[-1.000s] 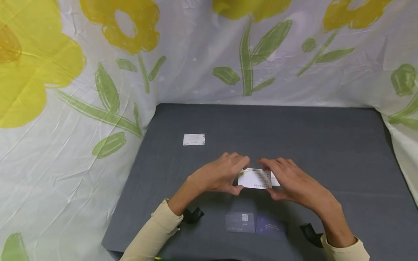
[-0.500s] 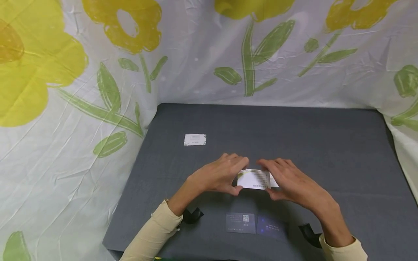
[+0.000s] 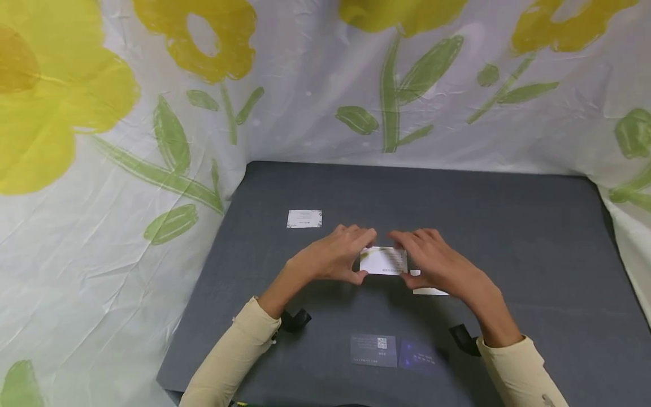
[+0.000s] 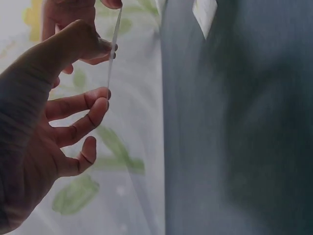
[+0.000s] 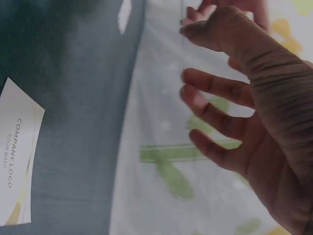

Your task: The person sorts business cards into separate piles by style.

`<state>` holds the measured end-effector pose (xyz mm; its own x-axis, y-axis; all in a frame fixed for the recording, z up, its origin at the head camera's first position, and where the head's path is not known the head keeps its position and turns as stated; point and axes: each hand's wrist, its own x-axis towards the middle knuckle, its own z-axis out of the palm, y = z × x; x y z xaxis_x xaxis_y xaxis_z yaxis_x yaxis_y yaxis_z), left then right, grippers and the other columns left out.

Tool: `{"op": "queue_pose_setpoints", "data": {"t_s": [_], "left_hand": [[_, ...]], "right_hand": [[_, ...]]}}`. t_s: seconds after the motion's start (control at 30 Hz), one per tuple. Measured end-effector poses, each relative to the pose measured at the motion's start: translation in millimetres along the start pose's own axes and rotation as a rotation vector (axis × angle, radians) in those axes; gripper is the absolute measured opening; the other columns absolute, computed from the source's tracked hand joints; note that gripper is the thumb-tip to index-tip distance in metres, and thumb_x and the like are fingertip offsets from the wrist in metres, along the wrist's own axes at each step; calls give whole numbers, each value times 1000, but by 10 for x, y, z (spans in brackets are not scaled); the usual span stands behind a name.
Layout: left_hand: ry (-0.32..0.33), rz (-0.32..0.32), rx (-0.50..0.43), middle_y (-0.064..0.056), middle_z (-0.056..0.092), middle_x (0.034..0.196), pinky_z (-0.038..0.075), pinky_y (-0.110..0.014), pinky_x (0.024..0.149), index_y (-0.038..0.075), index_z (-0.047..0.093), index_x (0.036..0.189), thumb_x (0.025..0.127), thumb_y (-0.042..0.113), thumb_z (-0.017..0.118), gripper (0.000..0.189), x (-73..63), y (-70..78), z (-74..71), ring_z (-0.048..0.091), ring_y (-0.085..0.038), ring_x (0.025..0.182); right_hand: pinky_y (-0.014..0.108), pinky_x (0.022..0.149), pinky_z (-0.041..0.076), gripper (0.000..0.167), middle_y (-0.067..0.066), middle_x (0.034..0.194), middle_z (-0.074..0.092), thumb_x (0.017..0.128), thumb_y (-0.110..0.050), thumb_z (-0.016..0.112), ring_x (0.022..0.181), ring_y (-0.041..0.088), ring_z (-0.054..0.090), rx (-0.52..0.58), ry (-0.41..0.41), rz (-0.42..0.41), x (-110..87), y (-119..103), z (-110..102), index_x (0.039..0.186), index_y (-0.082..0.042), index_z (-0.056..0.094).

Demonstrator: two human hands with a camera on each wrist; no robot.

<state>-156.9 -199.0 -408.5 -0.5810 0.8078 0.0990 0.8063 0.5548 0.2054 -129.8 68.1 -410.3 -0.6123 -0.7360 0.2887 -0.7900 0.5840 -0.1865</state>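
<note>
A white business card (image 3: 382, 261), with a greenish swoosh and rows of print, is raised above the grey table between my two hands. My left hand (image 3: 335, 254) pinches its left end, thumb at the near edge and fingertips at the far edge. Its right end is pinched the same way by my right hand (image 3: 442, 263). Seen edge-on in the left wrist view, the card (image 4: 113, 54) is a thin pale strip. Under the right hand, partly hidden, a second white card (image 3: 429, 291) lies on the table; the right wrist view shows its "COMPANY LOGO" print (image 5: 14, 152).
A white card with leafy corners (image 3: 304, 219) lies farther back on the left of the table (image 3: 483, 209). Nearer the body, a dark card with a QR code (image 3: 373, 350) lies beside a dark purplish card (image 3: 418, 355). A flower-printed curtain (image 3: 305, 113) hangs behind and at the sides.
Both hands have lifted the business card and carried it slightly away from the body and to the left. More of the second card beneath now shows.
</note>
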Motion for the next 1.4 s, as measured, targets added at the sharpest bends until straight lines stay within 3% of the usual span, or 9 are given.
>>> {"op": "queue_pose_setpoints", "data": {"t_s": [0.23, 0.43, 0.63, 0.9, 1.2, 1.4], "left_hand": [[-4, -47, -59, -3, 60, 97, 44, -43, 85, 10, 50, 116, 82, 26, 86, 52, 80, -533, 29, 57, -20, 91], [40, -80, -88, -5, 64, 103, 48, -45, 87, 9, 50, 118, 80, 23, 87, 55, 43, -899, 100, 61, -20, 93], [68, -97, -80, -4, 65, 107, 49, -44, 85, 10, 50, 120, 79, 23, 88, 58, 22, -1044, 155, 62, -19, 94], [58, -102, -69, -4, 63, 102, 45, -42, 84, 9, 50, 120, 81, 25, 86, 55, 36, -1204, 187, 58, -18, 90], [68, -112, -105, -7, 65, 106, 47, -44, 83, 5, 52, 122, 81, 23, 85, 56, 124, -1482, 373, 61, -21, 91], [47, -128, -122, -9, 67, 107, 48, -41, 80, 5, 53, 122, 80, 22, 84, 55, 161, -1616, 491, 61, -20, 89]], "right_hand": [[60, 102, 44, 79, 12, 114, 66, 80, -15, 90, 101, 32, 64, 96, -26, 6, 448, 337, 236, 143, 1, 45], [60, 108, 41, 76, 12, 117, 67, 83, -15, 88, 107, 33, 63, 132, -62, 20, 775, 449, 349, 145, 0, 46], [62, 107, 41, 77, 13, 119, 67, 82, -15, 88, 108, 33, 63, 137, -80, 36, 914, 506, 436, 145, -2, 46], [63, 108, 41, 75, 16, 122, 66, 85, -16, 87, 110, 36, 63, 164, -96, 57, 1034, 579, 555, 146, -1, 46], [65, 110, 38, 76, 17, 125, 65, 87, -19, 85, 113, 37, 63, 170, -158, 114, 1214, 777, 797, 148, -1, 44], [65, 109, 39, 76, 16, 127, 67, 88, -21, 85, 116, 38, 63, 157, -184, 109, 1275, 857, 916, 149, -2, 43]]}}
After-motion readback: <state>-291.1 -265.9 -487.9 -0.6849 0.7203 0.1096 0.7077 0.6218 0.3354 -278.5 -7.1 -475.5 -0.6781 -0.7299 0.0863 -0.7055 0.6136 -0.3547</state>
